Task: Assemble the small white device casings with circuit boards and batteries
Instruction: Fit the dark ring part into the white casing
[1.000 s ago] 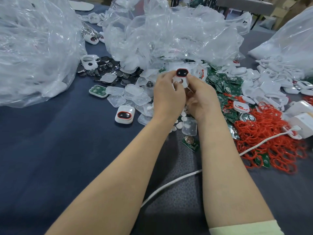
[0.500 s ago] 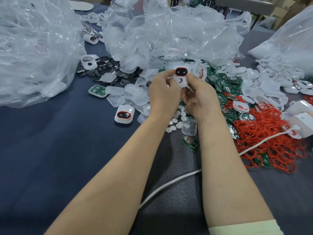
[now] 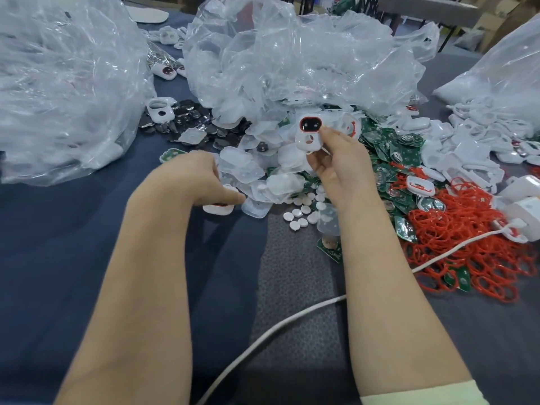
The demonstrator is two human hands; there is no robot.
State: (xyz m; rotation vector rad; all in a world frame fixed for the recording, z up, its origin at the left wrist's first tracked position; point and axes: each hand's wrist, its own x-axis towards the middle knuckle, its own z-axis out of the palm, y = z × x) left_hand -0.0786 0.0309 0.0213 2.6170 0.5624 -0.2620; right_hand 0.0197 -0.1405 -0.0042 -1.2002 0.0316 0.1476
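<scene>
My right hand (image 3: 342,168) holds up a small white casing (image 3: 308,138) with a red-ringed black window facing me. My left hand (image 3: 193,179) is low at the near edge of a heap of clear plastic covers (image 3: 248,171), fingers curled down. Whether it grips anything is hidden. A second white casing (image 3: 218,209) lies on the cloth just under that hand. Green circuit boards (image 3: 388,147) are piled to the right of my right hand. One board with a coin battery (image 3: 330,247) lies alone beside my right forearm. Small white round buttons (image 3: 301,217) are scattered between my hands.
Big crumpled clear bags stand at the left (image 3: 58,83) and centre back (image 3: 292,54). Dark discs (image 3: 190,112) lie between them. A tangle of red rings (image 3: 467,247) and white casing shells (image 3: 467,141) fill the right. A white cable (image 3: 263,337) runs across the blue cloth to a white block (image 3: 526,206).
My left hand has let go of the casing and dropped down-left to the clear covers. My right hand now holds the casing alone, a little to the right.
</scene>
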